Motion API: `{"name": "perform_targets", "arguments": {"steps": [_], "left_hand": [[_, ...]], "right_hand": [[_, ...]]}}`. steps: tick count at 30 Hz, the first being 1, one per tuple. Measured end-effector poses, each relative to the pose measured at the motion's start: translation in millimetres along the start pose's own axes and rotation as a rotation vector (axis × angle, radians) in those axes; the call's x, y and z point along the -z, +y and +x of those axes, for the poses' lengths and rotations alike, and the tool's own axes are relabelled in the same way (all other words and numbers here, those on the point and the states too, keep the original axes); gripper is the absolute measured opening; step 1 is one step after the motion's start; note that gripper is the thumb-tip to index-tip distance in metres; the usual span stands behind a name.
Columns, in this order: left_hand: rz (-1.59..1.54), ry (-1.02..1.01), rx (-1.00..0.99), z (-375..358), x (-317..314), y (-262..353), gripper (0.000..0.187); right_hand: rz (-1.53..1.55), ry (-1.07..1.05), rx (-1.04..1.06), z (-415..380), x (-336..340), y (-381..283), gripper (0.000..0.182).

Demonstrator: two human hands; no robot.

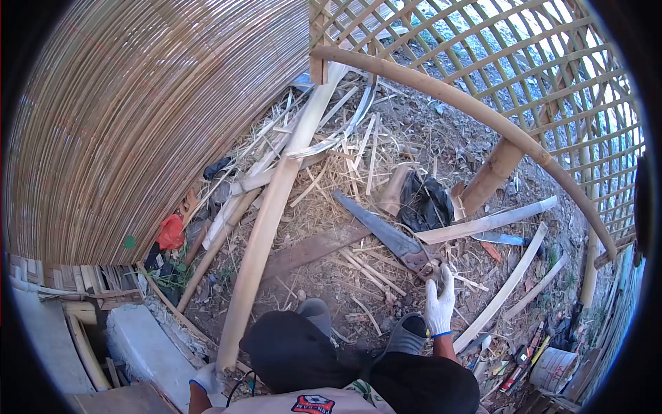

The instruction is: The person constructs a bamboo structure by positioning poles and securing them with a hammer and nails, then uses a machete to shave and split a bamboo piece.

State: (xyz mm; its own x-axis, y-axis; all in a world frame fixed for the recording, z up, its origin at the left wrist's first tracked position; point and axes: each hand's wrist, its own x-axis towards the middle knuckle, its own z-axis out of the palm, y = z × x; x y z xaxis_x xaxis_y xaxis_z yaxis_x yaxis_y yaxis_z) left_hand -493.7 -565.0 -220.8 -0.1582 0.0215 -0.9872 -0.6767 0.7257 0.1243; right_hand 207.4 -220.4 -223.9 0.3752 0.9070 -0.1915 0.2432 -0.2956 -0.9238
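My right hand [439, 307], in a white glove with a blue cuff, reaches down at the right of my feet. Its fingers close on the handle of a hand saw [386, 234], whose broad dark blade points away to the upper left over the littered ground. At the lower left, my left hand [206, 379], gloved too, is beside the near end of a long bamboo pole [265, 231]. Its fingers are mostly hidden, so its grip does not show. The pole slants away from me toward the lattice. A flat brown board [310, 252] lies partly below the saw blade.
A slatted bamboo wall [138, 131] rises at the left, and a bamboo lattice [552, 90] with a curved rail stands at the right. Split bamboo strips [507, 290], a black plastic bag [425, 201], a white bucket [554, 369] and a pale concrete block [148, 348] surround my feet.
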Motion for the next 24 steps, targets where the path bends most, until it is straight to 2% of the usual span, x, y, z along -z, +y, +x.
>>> {"name": "perform_targets", "arguments": {"steps": [1, 5, 7, 8, 10, 11, 13, 14, 15, 18, 20, 21, 22, 24], "left_hand": [[-0.049, 0.005, 0.085, -0.9, 8.5, 5.0, 0.034], [0.937, 0.580, -0.166, -5.4, -5.1, 36.3, 0.053], [1.425, 0.863, -0.297, -20.2, -38.9, 56.5, 0.065], [1.362, 0.979, -0.419, -23.7, -53.7, 63.3, 0.063], [1.348, 1.020, -0.569, -49.7, -118.1, 88.8, 0.059], [1.407, 0.945, -0.594, -78.4, -170.8, 105.2, 0.058], [1.236, 0.788, -0.864, -104.6, -253.1, 122.8, 0.054], [1.199, 0.696, -1.105, -74.4, -255.1, 136.8, 0.050], [1.181, 0.608, -1.113, -72.2, -285.2, 148.4, 0.051], [1.231, 0.449, -1.379, -19.4, -342.8, 187.1, 0.053], [1.272, 0.435, -1.487, -12.2, -393.1, 201.5, 0.057], [1.268, 0.352, -1.477, -18.4, -419.0, 207.2, 0.063], [1.272, 0.393, -1.462, -1.0, -429.6, 218.6, 0.069], [1.337, 0.442, -1.461, -13.6, -461.2, 219.7, 0.076]], "right_hand": [[0.003, 0.006, -0.020, -2.3, -0.1, 3.7, 0.059], [-0.021, 0.051, -0.050, -4.4, 5.7, 1.7, 0.058], [-0.046, 0.078, -0.031, -2.9, 6.6, 5.0, 0.057], [-0.032, 0.077, -0.042, -1.7, 7.1, 7.4, 0.057], [-0.003, 0.082, -0.064, 0.6, 7.6, 11.5, 0.057], [-0.003, 0.087, -0.055, 0.7, 7.1, 13.5, 0.057], [-0.001, 0.069, -0.055, 1.7, 8.3, 17.8, 0.057], [0.000, 0.066, -0.061, 0.0, 8.9, 19.7, 0.057], [0.014, 0.085, -0.047, -0.8, 7.8, 19.2, 0.055], [-0.024, 0.092, -0.027, -1.9, 10.9, 20.7, 0.057], [-0.096, 0.113, -0.024, -6.9, 17.2, 19.1, 0.058], [-0.060, 0.130, -0.033, -9.0, 17.7, 30.5, 0.058], [-0.022, 0.142, -0.034, -10.4, 19.3, 37.0, 0.057], [-0.119, 0.168, -0.060, -16.8, 32.3, 16.0, 0.057]]}}
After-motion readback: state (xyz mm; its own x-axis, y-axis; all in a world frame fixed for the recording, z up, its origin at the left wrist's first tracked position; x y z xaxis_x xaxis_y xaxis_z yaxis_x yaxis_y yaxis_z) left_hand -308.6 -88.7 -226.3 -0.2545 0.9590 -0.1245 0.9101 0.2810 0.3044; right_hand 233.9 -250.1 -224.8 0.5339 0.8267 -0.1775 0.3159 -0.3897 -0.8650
